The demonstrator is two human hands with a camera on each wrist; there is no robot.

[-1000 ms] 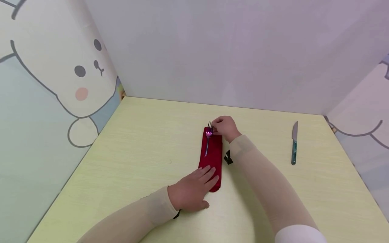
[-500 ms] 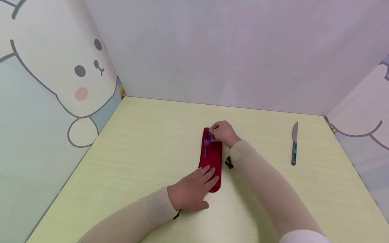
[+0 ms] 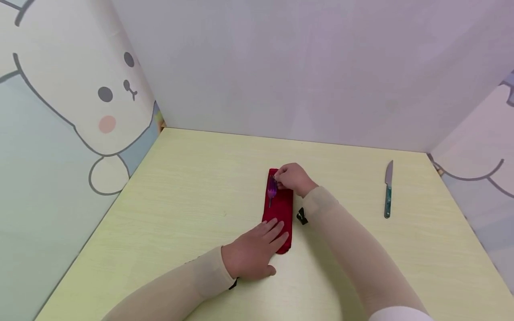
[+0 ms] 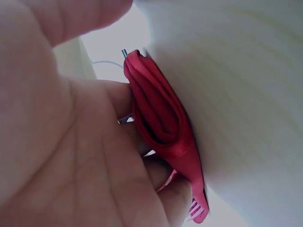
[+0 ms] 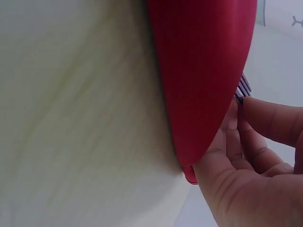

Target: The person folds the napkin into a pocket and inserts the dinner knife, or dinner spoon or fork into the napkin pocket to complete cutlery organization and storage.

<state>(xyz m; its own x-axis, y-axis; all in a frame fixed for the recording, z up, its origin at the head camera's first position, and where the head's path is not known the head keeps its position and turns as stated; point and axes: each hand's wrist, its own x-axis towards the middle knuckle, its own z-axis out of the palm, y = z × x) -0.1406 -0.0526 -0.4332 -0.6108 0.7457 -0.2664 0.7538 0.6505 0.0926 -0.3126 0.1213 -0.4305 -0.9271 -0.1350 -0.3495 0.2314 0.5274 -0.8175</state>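
Note:
A folded red cloth napkin (image 3: 281,209) lies lengthwise on the table, its layered folds visible in the left wrist view. My left hand (image 3: 253,252) rests on its near end with fingers straight and spread. Over the far part, my right hand (image 3: 294,177) pinches a shiny purple-blue fork (image 3: 271,192) by the tine end. The tines point away from me, and the lower handle disappears into the napkin's fold. Tines also show beyond the napkin in the right wrist view, next to the pinching fingertips.
A knife (image 3: 387,189) with a green handle lies on the right side of the pale yellow table (image 3: 192,187), blade pointing away. A plain wall (image 3: 297,71) stands behind the table, with cartoon-printed panels at both sides.
My right hand has moved toward me and slightly left, sliding the fork further into the napkin's fold; less of the handle shows. The left hand and the knife have stayed in place.

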